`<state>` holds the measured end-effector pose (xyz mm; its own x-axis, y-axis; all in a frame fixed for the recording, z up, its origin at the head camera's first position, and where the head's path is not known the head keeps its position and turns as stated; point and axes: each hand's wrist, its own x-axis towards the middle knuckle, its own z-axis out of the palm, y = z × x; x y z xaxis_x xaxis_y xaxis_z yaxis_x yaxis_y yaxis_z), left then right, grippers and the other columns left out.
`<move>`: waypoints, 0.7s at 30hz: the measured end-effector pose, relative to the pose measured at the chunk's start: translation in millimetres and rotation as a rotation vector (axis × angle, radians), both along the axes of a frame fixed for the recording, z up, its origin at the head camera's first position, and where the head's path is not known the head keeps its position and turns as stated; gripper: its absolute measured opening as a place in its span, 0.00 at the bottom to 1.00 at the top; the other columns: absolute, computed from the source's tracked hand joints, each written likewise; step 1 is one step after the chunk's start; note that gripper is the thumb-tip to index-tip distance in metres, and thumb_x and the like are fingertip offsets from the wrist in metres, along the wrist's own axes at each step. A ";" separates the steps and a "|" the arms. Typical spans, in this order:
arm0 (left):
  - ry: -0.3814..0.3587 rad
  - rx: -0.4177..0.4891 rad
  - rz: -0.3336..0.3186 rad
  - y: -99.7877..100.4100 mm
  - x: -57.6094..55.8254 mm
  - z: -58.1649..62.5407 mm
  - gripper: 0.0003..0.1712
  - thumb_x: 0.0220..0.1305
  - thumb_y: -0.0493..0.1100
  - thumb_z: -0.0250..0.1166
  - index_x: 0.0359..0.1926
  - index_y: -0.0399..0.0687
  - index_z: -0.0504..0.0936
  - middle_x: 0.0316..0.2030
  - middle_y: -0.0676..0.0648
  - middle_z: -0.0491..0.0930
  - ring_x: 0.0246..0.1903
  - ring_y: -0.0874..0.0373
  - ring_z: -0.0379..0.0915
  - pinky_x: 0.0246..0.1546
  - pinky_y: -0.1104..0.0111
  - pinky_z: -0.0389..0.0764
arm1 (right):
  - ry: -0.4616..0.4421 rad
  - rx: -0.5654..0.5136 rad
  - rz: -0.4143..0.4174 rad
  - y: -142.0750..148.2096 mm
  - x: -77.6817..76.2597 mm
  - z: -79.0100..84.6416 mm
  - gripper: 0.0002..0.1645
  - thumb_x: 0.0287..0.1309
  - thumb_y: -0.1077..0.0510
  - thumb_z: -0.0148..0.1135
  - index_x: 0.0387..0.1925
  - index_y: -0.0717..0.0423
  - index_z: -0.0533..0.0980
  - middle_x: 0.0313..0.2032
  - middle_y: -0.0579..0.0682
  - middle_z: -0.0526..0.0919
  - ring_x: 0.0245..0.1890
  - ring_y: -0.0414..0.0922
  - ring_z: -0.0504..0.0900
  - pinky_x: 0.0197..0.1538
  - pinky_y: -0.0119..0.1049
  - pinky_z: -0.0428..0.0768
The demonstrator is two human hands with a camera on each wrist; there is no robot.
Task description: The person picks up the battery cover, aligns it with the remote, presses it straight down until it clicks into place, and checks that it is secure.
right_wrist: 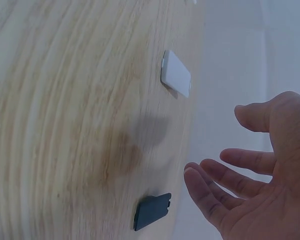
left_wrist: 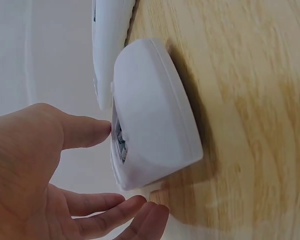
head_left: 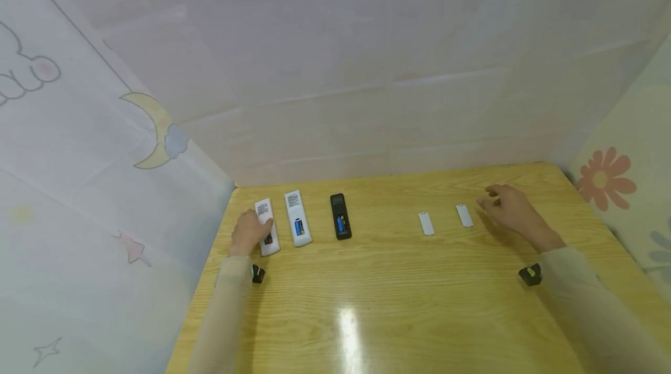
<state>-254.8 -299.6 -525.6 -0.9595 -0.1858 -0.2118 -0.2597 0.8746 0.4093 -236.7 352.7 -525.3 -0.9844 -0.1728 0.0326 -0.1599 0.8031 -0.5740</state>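
Note:
At the left of the table my left hand [head_left: 248, 233] is at the leftmost white remote control [head_left: 264, 208], which lies back side up with its battery compartment uncovered. In the left wrist view the thumb [left_wrist: 87, 131] is right at the compartment's edge, while the other fingers [left_wrist: 102, 220] lie loosely along the remote's side. Over the right side of the table hovers my right hand [head_left: 511, 212], holding nothing, its fingers loosely bent. Close below it in the right wrist view lies a black battery cover [right_wrist: 153, 211], hidden in the head view. A white battery cover [head_left: 464, 215] is left of that hand.
A second white remote [head_left: 295, 211] and a black remote [head_left: 339, 211] lie to the right of the first, blue batteries showing. Another white battery cover [head_left: 426, 223] rests farther right. A draped wall [head_left: 367, 100] stands along the back edge of the wooden table [head_left: 409, 298].

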 end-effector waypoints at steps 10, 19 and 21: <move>0.013 0.058 0.030 0.8 -1.4 -1.0 0.30 0.76 0.53 0.63 0.58 0.26 0.74 0.49 0.30 0.79 0.41 0.44 0.77 0.41 0.53 0.83 | -0.010 0.001 0.004 -8.5 -2.4 -2.9 0.37 0.81 0.49 0.56 0.69 0.82 0.67 0.61 0.84 0.73 0.53 0.77 0.82 0.47 0.64 0.88; -0.013 0.128 0.071 -2.3 -5.6 -1.5 0.28 0.75 0.52 0.66 0.56 0.28 0.75 0.48 0.31 0.80 0.40 0.46 0.78 0.39 0.57 0.83 | -0.024 -0.011 0.031 -16.3 -4.4 -5.3 0.36 0.80 0.51 0.58 0.68 0.82 0.67 0.61 0.84 0.74 0.53 0.76 0.83 0.49 0.64 0.88; -0.024 0.146 0.078 -5.4 -7.6 -4.1 0.29 0.75 0.52 0.66 0.57 0.28 0.75 0.49 0.31 0.80 0.42 0.46 0.77 0.42 0.56 0.83 | -0.020 -0.015 0.036 -17.9 -5.0 -6.2 0.36 0.80 0.51 0.57 0.68 0.82 0.67 0.61 0.83 0.74 0.53 0.76 0.83 0.49 0.65 0.87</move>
